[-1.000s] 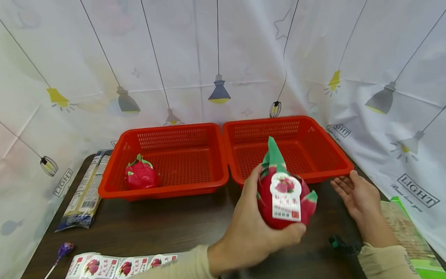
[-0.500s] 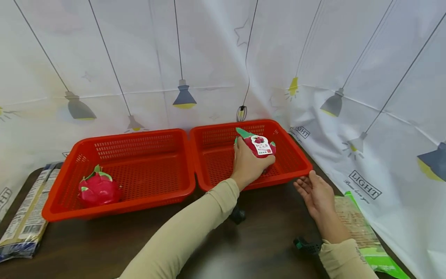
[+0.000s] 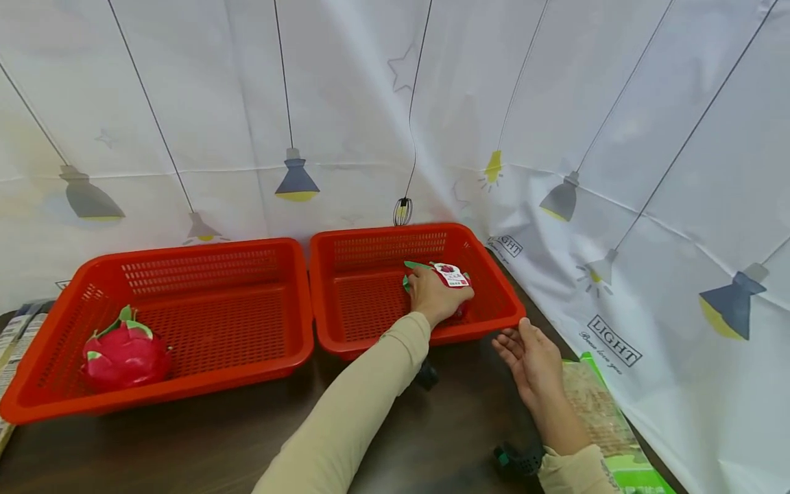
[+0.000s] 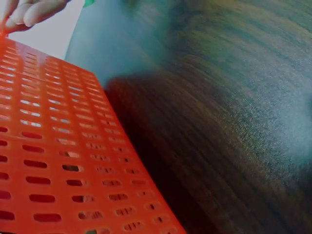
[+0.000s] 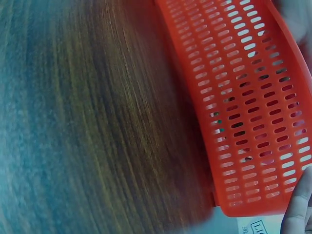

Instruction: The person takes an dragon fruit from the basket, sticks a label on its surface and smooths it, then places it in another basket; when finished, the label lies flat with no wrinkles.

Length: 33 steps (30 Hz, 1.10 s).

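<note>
My left hand (image 3: 435,296) reaches into the right red basket (image 3: 364,241) and grips a dragon fruit (image 3: 450,273) with green leaf tips. A white printed label is on its upper side; my hand hides much of the rest. My right hand (image 3: 538,363) is at that basket's near right corner, with the thumb on the rim and the fingers under it. The right wrist view shows the basket's slotted side wall (image 5: 243,122), with bits of pink behind the slots. In the left red basket (image 3: 210,250) lies another dragon fruit (image 3: 126,353).
The two baskets stand side by side on a dark wood table (image 3: 247,439). A green-edged packet (image 3: 601,412) lies right of my right forearm. Part of another packet (image 3: 15,343) shows at far left. A white printed cloth (image 3: 345,82) hangs behind.
My left hand has carried the labelled dragon fruit from in front of the right basket down into it. My right hand stays at the basket corner. The head view has turned to the right.
</note>
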### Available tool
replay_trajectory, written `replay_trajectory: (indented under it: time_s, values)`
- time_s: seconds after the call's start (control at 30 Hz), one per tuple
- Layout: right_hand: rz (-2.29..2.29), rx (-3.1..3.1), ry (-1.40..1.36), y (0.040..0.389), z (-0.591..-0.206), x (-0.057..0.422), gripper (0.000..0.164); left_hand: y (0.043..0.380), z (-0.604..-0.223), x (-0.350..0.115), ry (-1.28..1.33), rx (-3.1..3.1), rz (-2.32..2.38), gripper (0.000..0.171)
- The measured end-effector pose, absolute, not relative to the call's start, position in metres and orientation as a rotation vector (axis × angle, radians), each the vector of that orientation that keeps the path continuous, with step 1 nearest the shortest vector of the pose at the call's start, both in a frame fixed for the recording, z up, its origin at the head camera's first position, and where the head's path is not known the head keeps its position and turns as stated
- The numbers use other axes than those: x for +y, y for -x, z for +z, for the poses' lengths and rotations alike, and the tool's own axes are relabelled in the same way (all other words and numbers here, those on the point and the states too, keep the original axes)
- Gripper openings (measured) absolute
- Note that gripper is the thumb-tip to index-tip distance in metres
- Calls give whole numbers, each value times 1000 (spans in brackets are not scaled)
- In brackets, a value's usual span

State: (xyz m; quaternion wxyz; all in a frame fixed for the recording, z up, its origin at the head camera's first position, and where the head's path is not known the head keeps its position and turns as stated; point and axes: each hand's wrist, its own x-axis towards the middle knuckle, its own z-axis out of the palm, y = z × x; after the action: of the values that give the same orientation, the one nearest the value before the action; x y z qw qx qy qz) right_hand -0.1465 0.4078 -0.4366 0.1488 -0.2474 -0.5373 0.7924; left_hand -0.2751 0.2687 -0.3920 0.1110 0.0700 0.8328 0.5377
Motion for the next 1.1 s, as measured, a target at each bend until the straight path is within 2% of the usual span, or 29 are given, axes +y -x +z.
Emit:
replay_trajectory:
  time_s: [0.27, 0.6, 0.8, 0.87, 0.93, 1.03, 1.1]
  values:
    - [2301, -1518, 668, 147, -437, 406, 25, 275, -391, 267, -270, 2462, 1339, 108]
    - [2306, -1509, 744, 147, -435, 406, 29, 270, -385, 269, -309, 2574, 927, 115]
    - [2356, -1492, 747, 152, -441, 403, 32, 271, -390, 251, -312, 2554, 967, 120]
    - [2401, -1462, 731, 153, -443, 402, 33, 268, -387, 233, -386, 2558, 1070, 116]
    - [2451, -1426, 691, 153, -444, 404, 32, 259, -380, 209, -523, 2559, 1229, 104]
    - [2516, -1395, 578, 151, -445, 410, 29, 232, -367, 161, -752, 2504, 1532, 75]
    - [2551, -1381, 504, 150, -446, 416, 27, 209, -362, 122, -817, 2418, 1732, 54]
